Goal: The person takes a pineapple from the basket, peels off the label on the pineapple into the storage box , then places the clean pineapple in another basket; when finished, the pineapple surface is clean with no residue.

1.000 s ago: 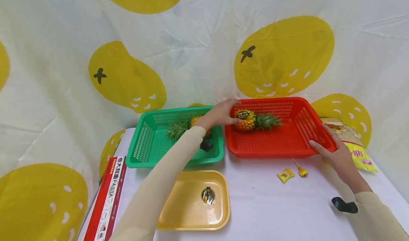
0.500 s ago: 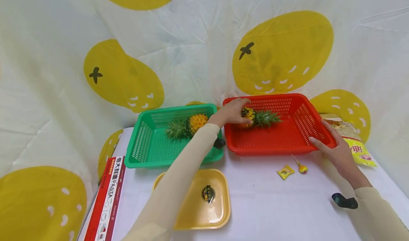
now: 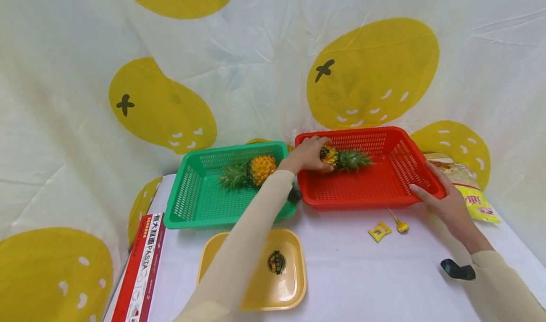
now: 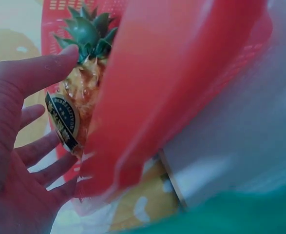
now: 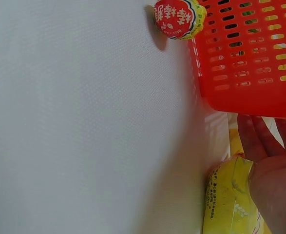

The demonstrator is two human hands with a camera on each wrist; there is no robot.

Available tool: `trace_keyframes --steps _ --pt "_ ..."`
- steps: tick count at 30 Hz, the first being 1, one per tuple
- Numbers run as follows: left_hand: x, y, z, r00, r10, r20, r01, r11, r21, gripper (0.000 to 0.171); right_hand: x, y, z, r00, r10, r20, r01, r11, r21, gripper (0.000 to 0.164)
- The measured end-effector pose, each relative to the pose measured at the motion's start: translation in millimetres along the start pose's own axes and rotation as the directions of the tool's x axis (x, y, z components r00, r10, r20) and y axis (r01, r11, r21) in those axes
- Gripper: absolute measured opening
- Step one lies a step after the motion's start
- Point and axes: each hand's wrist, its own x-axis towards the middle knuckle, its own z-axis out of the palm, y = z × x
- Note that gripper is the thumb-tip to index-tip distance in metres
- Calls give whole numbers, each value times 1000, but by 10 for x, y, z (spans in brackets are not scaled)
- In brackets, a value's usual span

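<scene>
A pineapple (image 3: 329,157) lies in the red plastic basket (image 3: 371,201), its leafy crown pointing right. Reaching over the basket's left end, my left hand (image 3: 308,154) has its thumb and fingers spread about the pineapple's body. In the left wrist view, its fingertips lie close to the black label (image 4: 64,122); firm contact is unclear. My right hand (image 3: 452,209) grips the red basket's right end, thumb over the rim and fingers on the outside. A second pineapple (image 3: 262,169) lies in the green basket (image 3: 179,223), partly behind my left sleeve.
A tan tray (image 3: 294,293) with a round sticker stands in front of the green basket. A wrapped candy (image 3: 379,232) and a lollipop (image 3: 402,227) lie before the red basket. At right is a yellow packet (image 3: 477,204); at left, a red pasta box (image 3: 138,270).
My left hand has moved right, from the gap between the baskets to farther over the pineapple. My right hand keeps its hold on the red basket. The head view has shifted slightly.
</scene>
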Motion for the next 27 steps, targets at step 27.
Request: trace_keyframes --steps 27 --pt "162 6 32 996 -29 84 22 997 76 85 10 -2 15 1000 -16 -7 16 999 36 84"
